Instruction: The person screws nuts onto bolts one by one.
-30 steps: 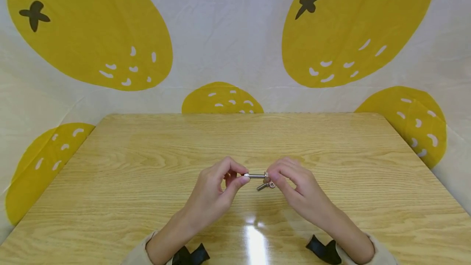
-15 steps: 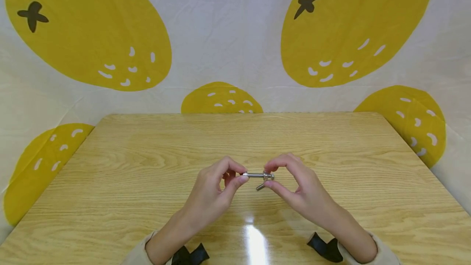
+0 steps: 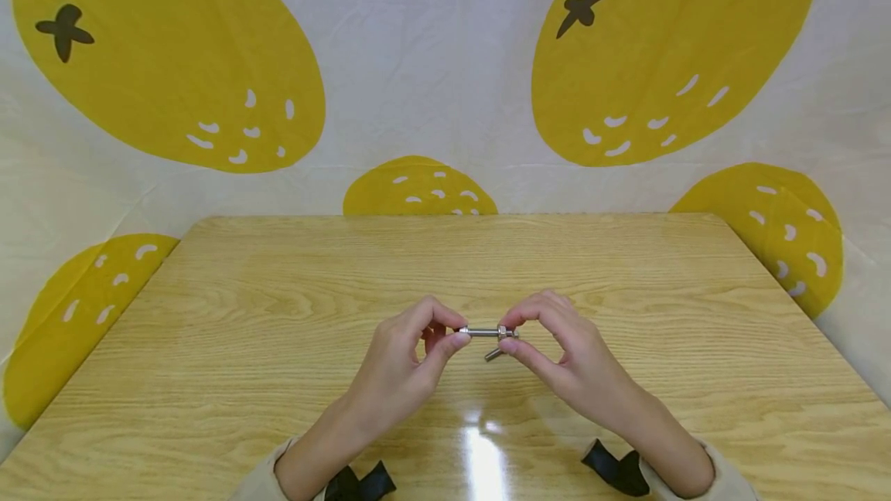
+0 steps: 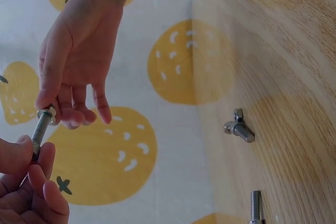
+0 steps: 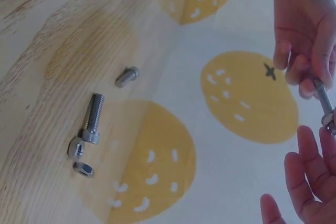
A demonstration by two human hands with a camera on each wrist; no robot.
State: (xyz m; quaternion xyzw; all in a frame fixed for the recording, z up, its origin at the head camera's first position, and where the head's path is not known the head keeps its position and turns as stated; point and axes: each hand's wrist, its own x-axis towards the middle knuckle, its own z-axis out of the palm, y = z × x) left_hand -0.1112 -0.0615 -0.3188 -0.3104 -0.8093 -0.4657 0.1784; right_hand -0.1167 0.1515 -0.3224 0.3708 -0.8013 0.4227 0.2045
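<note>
In the head view my left hand (image 3: 407,354) pinches one end of a silver bolt (image 3: 482,332) between thumb and index finger, hiding that end. The bolt is held level over the table. A hex nut (image 3: 503,332) sits around its other end, and a short tip shows past it. My right hand (image 3: 574,350) pinches this nut with thumb and forefinger, the rest of its fingers loosely bent. From the left wrist, the bolt shaft (image 4: 40,132) shows its thread, running from the left fingers up to the nut (image 4: 47,114) at the right fingertips.
On the wood-grain table (image 3: 313,277) beneath the hands lies a loose bolt (image 3: 493,354). The right wrist view shows a threaded bolt (image 5: 93,119), a shorter one (image 5: 127,77) and two nuts, one tilted (image 5: 76,148) and one beside it (image 5: 84,169). A fruit-print cloth (image 3: 418,60) hangs behind.
The right hand's fingers first covered the bolt's right end; they then spread and shifted, and now pinch the nut with the bolt tip showing. The left hand has stayed in place.
</note>
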